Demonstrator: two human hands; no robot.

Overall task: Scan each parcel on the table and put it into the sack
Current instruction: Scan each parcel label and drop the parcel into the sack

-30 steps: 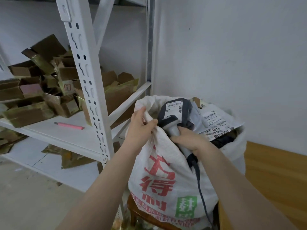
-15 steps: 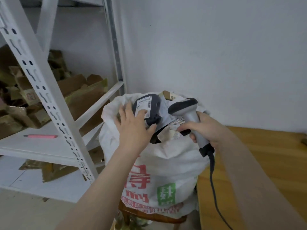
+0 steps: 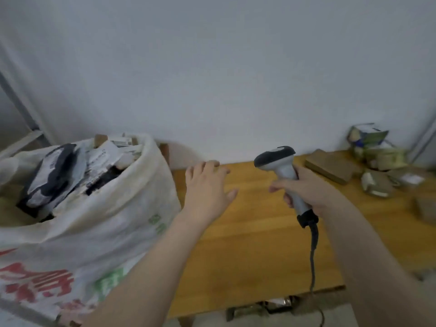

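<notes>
A white woven sack (image 3: 113, 223) with red and green print stands at the left, stuffed with parcels. A black parcel with a white label (image 3: 50, 175) lies on top of the pile in it. My left hand (image 3: 207, 187) hovers over the wooden table (image 3: 247, 244) just right of the sack, fingers spread, holding nothing. My right hand (image 3: 306, 190) grips the handle of a grey barcode scanner (image 3: 279, 165), its head pointing left. Several brown and foil parcels (image 3: 377, 182) lie at the table's far right, with a flat brown one (image 3: 330, 165) nearest.
A white wall runs behind the table. The scanner's black cable (image 3: 312, 256) hangs down over the table's front edge. A metal shelf post (image 3: 21, 107) stands at the far left. A printed carton (image 3: 366, 139) sits in the back right corner.
The view swung right from the shelf to the table. My left hand let go of the black parcel, now lying in the sack, and moved right over the table. My right hand carried the scanner right.
</notes>
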